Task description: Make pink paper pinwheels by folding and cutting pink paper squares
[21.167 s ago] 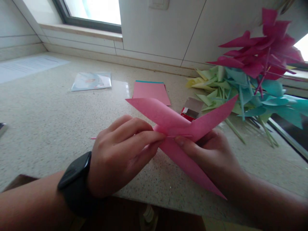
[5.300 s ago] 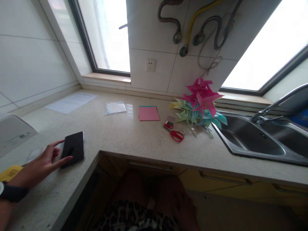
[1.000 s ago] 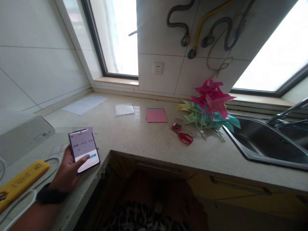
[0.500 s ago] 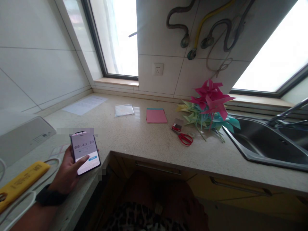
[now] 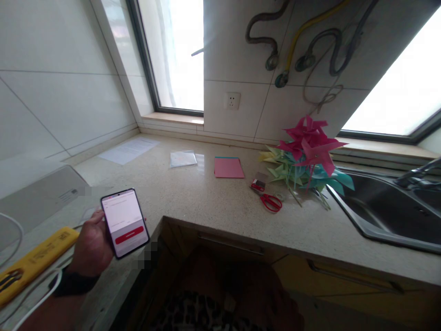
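- I am holding the phone (image 5: 125, 222) in my left hand (image 5: 90, 246), low in the left of the frame, just above the edge of the bench (image 5: 213, 202); my grip is closed around it from behind and from the left edge, and the screen is facing up at me.
- The screen is showing a pale page with a red bar across its lower part; the writing is too small to read.
- My right hand is out of view, so I cannot tell whether it is open or closed.
- To handle this well, I am judging that the phone needs a firm cradle in the palm, since it is hanging right over the bench corner with the floor below; a loose one-handed hold is risking a drop.
- Any press on the red bar is best made by the thumb of the same hand, with the other fingers bracing the back so the phone is not tipping.
- I am keeping the screen tilted away from the bright windows (image 5: 179, 50) at the top of the frame, since glare could wash out the page.
- The yellow case (image 5: 36, 257) and the white cable (image 5: 37, 301) are lying at the lower left, close beside my wrist; I am judging that the cable could snag the watch band (image 5: 70, 285).
- Well apart, in the middle and right of the frame, are lying the pink paper stack (image 5: 228, 167), the red scissors (image 5: 270, 201) and the heap of paper pinwheels (image 5: 308, 156) beside the sink (image 5: 392, 216).
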`<action>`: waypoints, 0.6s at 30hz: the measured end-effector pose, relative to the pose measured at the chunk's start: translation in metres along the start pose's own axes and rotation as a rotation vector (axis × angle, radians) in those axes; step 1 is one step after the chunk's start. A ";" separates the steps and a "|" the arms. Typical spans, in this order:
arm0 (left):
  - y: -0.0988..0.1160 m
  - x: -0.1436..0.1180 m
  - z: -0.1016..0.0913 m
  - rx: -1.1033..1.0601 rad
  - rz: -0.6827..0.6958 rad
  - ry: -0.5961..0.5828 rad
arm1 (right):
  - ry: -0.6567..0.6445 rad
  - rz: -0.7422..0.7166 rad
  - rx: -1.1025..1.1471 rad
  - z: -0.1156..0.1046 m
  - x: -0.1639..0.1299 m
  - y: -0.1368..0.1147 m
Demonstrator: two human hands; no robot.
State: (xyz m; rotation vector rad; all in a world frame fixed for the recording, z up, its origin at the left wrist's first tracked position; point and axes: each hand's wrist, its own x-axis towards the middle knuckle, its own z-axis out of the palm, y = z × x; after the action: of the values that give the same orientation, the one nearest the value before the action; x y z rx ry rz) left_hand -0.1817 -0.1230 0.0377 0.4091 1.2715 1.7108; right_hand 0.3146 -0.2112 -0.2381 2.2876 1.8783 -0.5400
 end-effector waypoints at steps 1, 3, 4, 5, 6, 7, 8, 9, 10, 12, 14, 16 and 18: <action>0.000 -0.001 0.000 0.012 0.021 -0.017 | 0.001 0.001 -0.002 0.000 0.000 0.000; -0.001 -0.002 0.000 0.030 0.045 -0.031 | 0.004 -0.002 -0.004 -0.001 0.000 -0.001; -0.001 -0.003 0.000 0.037 0.052 -0.036 | 0.004 -0.004 -0.005 -0.002 -0.001 -0.002; -0.001 -0.003 -0.001 0.044 0.052 -0.045 | 0.004 -0.007 -0.005 -0.002 -0.001 -0.002; -0.001 -0.004 -0.001 0.053 0.045 -0.058 | 0.004 -0.008 -0.006 -0.003 -0.002 -0.003; -0.001 -0.004 -0.002 0.063 0.036 -0.071 | 0.005 -0.004 -0.007 -0.003 -0.002 -0.004; -0.001 -0.005 -0.003 0.071 0.029 -0.081 | 0.005 0.001 -0.007 -0.004 -0.003 -0.004; -0.002 -0.005 -0.004 0.079 0.026 -0.082 | 0.004 0.006 -0.007 -0.005 -0.003 -0.005; -0.003 -0.004 -0.004 0.085 0.028 -0.074 | 0.002 0.010 -0.005 -0.005 -0.004 -0.005; -0.006 -0.003 -0.005 0.099 0.031 -0.046 | 0.002 0.010 0.000 -0.006 -0.004 -0.006; -0.008 -0.002 -0.006 0.113 0.029 -0.027 | 0.004 0.006 0.005 -0.007 -0.004 -0.006; -0.010 -0.002 -0.007 0.125 0.024 -0.025 | 0.005 0.005 0.007 -0.008 -0.005 -0.006; -0.009 -0.002 -0.008 0.131 0.028 -0.022 | 0.003 0.007 0.009 -0.009 -0.005 -0.006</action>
State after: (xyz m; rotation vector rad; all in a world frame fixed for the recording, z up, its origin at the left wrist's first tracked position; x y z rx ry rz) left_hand -0.1817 -0.1288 0.0271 0.5238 1.3715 1.6470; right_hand 0.3099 -0.2114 -0.2271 2.3012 1.8718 -0.5465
